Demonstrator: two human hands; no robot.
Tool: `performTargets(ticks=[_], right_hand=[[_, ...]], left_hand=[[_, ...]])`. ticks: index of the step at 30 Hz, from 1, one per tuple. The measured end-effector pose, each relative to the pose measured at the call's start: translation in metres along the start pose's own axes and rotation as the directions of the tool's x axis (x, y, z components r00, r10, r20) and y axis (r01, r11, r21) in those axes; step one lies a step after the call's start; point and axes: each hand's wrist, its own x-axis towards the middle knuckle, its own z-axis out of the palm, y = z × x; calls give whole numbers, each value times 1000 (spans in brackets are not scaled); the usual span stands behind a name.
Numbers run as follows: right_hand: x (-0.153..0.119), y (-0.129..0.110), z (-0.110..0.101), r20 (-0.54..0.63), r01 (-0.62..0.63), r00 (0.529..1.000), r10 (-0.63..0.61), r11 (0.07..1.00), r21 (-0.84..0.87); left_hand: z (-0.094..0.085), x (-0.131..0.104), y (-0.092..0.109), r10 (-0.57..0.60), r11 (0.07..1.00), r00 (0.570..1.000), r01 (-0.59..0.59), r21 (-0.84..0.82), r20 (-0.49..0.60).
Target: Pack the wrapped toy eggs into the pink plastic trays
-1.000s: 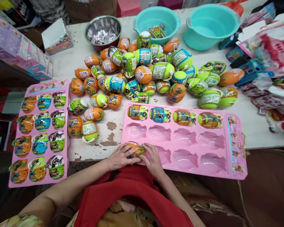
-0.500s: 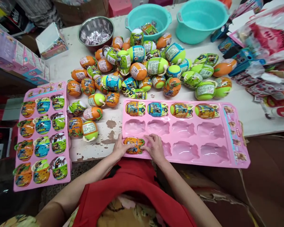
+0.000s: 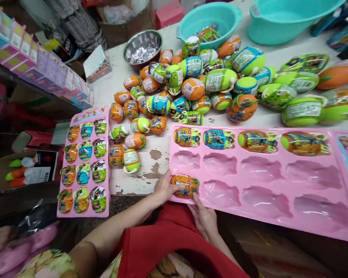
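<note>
A pink molded tray [image 3: 263,185] lies along the table's front edge, with several wrapped toy eggs in its far row. In its near left hollow sits an orange toy egg [image 3: 184,187]. My left hand [image 3: 164,189] is closed around the left end of this egg, thumb on its top; some fingers are hidden. At the egg's right end, my right hand [image 3: 205,217] pinches the tray's front rim, thumb above and fingers below. Further left is a second pink tray [image 3: 94,162], with eggs in every visible hollow.
Loose wrapped eggs [image 3: 191,89] are heaped behind the tray. Behind them stand a metal bowl [image 3: 143,46] of small silvery packets, a turquoise basin [image 3: 232,19] holding packets and another turquoise basin [image 3: 263,29]. Stacked boxes [image 3: 43,63] line the left; another person's hand [image 3: 0,239] shows lower left.
My right hand has slid from the tray's top, beside the egg, down to the front rim. My left hand stays at the egg. The view has turned left.
</note>
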Motion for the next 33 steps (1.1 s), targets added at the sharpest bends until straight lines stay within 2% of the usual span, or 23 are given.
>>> performTargets(ticks=[2,5,9,13,17,19,21,23,24,25,26,27,29,30,33], right_hand=[[0,-1,-1,-11,45,999,-45,999,-15],[-1,0,-2,-27,63,998,-64,998,-19],[-4,5,1,-10,-9,1000,9,1000,-15],[-6,9,3,59,-111,992,114,992,-53],[-1,17,2,139,-116,983,122,992,-50],[5,22,-1,184,-113,975,126,990,-81],[11,25,-8,220,-128,963,154,984,-127],[17,25,-19,214,-157,957,195,970,-185],[18,23,-25,198,-169,957,212,962,-213],[18,21,-33,180,-169,960,214,957,-235],[17,18,-40,163,-155,966,200,955,-253],[15,14,-47,147,-134,973,179,953,-270],[8,7,-58,127,-93,983,136,949,-302],[4,3,-62,120,-79,985,123,945,-318],[-8,-6,-65,100,-45,991,86,932,-360]], left_hand=[[0,0,-1,59,982,998,-54,181,-23],[-3,5,-5,61,966,998,-60,250,4],[-8,14,-6,-27,960,998,11,279,52],[-9,8,1,-27,957,999,18,288,30],[-4,-4,1,-40,947,999,46,319,-25],[-10,-3,-5,-59,951,998,62,302,-19],[-32,1,-13,-57,961,996,72,268,-65],[-74,6,-21,5,960,968,66,273,-252],[-101,10,-25,59,946,922,70,315,-382],[-129,14,-28,116,923,856,95,374,-505],[-158,20,-32,174,878,802,137,459,-572],[-184,27,-36,185,829,770,211,517,-610],[-223,47,-43,127,738,813,305,602,-569],[-236,58,-46,84,698,844,330,636,-530],[-252,86,-47,-22,592,906,352,725,-422]])
